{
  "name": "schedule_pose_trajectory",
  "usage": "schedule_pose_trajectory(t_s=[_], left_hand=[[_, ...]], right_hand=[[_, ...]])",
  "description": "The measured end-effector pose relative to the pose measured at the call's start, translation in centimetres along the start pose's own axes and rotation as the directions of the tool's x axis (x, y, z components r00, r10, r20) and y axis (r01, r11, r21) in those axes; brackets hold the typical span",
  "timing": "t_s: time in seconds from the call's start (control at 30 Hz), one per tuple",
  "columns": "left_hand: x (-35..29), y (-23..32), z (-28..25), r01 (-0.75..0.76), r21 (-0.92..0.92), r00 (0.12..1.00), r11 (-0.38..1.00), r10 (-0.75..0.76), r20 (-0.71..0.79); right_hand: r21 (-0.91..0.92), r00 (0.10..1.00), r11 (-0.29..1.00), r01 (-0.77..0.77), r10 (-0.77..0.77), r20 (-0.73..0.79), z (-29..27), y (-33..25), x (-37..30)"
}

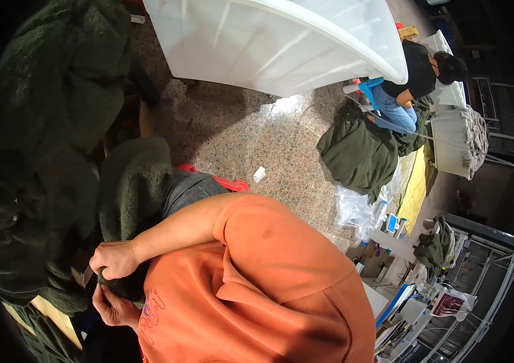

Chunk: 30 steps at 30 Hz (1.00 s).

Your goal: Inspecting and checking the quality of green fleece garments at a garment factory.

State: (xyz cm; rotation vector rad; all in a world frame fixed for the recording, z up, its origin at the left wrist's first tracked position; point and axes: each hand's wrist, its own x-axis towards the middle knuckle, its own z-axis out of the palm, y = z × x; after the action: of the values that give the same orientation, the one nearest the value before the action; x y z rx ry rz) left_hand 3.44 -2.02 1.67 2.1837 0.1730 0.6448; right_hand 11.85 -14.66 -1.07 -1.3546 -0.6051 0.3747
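Note:
A large heap of dark green fleece fabric fills the left side, with a fold of it draped by my jeans. My right hand closes on an edge of this fabric, its thumb and fingers pinched together. Just below it in the view, my left hand pinches the same edge between thumb and fingertips. The two hands are close together, near the front of my orange shirt. Whether anything small lies between the fingertips besides the cloth cannot be made out.
A big white plastic bin stands on the speckled floor. Farther off, another person sits beside a pile of green cloth. A white bin of grey cloth and a workbench with equipment are at the right.

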Motion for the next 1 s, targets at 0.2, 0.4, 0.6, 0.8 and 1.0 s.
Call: schedule_pose_trajectory(t_s=[0.2, 0.4, 0.6, 0.8, 1.0], left_hand=[[-0.6, 0.6, 0.0, -0.063, 0.062, 0.998, 0.996, 0.061, 0.035], [-0.2, 1.7, -0.4, -0.215, 0.166, 0.976, 0.963, 0.205, 0.076], [0.4, 2.4, -1.3, -0.261, 0.182, 0.965, 0.948, 0.252, 0.071], [-0.4, 2.9, -1.7, -0.279, 0.170, 0.959, 0.945, 0.267, 0.090], [-0.9, 2.6, -1.1, -0.173, 0.068, 0.985, 0.983, 0.172, 0.028]], right_hand=[[0.150, 0.993, 0.989, 0.009, -0.026, 0.115, 0.3, 0.2, -0.1], [0.233, 0.951, 0.938, -0.258, 0.204, 0.232, -0.1, 0.3, -0.3], [0.197, 0.962, 0.945, -0.262, 0.240, 0.127, 1.0, -2.1, -0.4], [-0.059, 0.997, 0.998, -0.018, 0.013, -0.082, 2.6, -2.6, -0.9], [-0.203, 0.985, 0.971, 0.127, -0.147, -0.089, 2.6, -2.2, -0.7]])
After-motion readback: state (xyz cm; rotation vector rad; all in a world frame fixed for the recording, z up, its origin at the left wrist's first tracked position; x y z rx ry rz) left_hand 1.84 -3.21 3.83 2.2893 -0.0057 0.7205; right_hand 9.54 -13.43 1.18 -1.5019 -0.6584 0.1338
